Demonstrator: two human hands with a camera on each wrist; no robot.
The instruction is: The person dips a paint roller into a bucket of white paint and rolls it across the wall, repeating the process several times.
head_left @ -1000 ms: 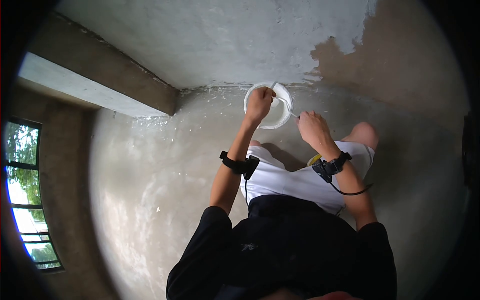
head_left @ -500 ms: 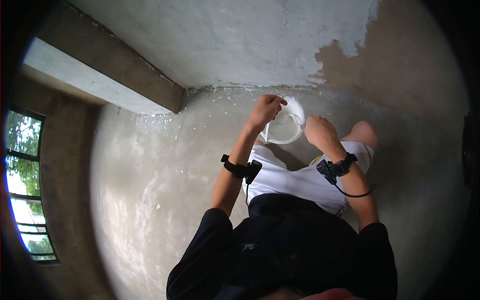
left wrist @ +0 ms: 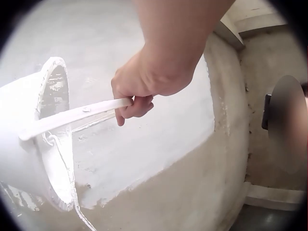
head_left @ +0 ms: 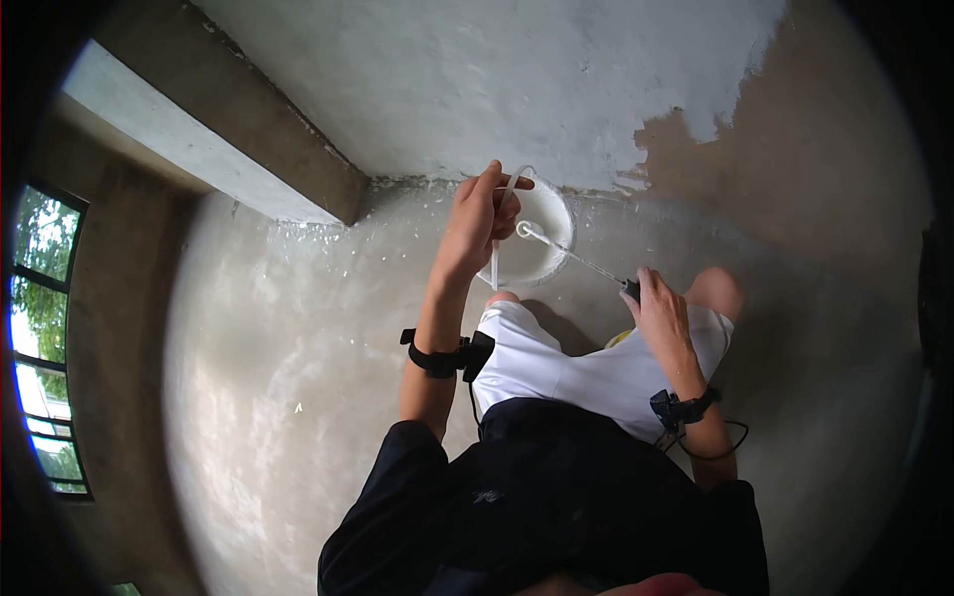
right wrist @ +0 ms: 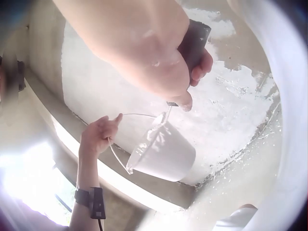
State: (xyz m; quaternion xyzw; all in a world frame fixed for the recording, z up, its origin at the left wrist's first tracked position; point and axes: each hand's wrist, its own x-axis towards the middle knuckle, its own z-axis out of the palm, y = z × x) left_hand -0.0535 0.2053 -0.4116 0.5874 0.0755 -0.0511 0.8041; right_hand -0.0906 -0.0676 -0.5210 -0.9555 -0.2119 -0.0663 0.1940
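In the head view a white bucket (head_left: 569, 238) stands open near the wall, its inside coated with white. My left hand (head_left: 477, 223) holds the bucket by its white handle (left wrist: 72, 118), fingers curled round the strap in the left wrist view. With my right hand (head_left: 663, 316) I grip the black handle (right wrist: 195, 44) of a thin rod-like tool (head_left: 586, 259). White coats the tool's shaft, and its looped end lies over the bucket's mouth. The kind of tool does not show clearly. In the right wrist view the bucket (right wrist: 168, 153) is seen from its side.
Ahead rises a wall (head_left: 477, 89) coated white, with a bare brown patch (head_left: 805, 129) at the right. A beam-like ledge (head_left: 268, 129) meets it at the left. White spatters dot the concrete floor (head_left: 298, 328), and a window (head_left: 45, 348) is at the far left.
The bucket has shifted in view, first right and toward me, then back left. My right hand has drawn back toward me, and the tool's shaft and looped end now show.
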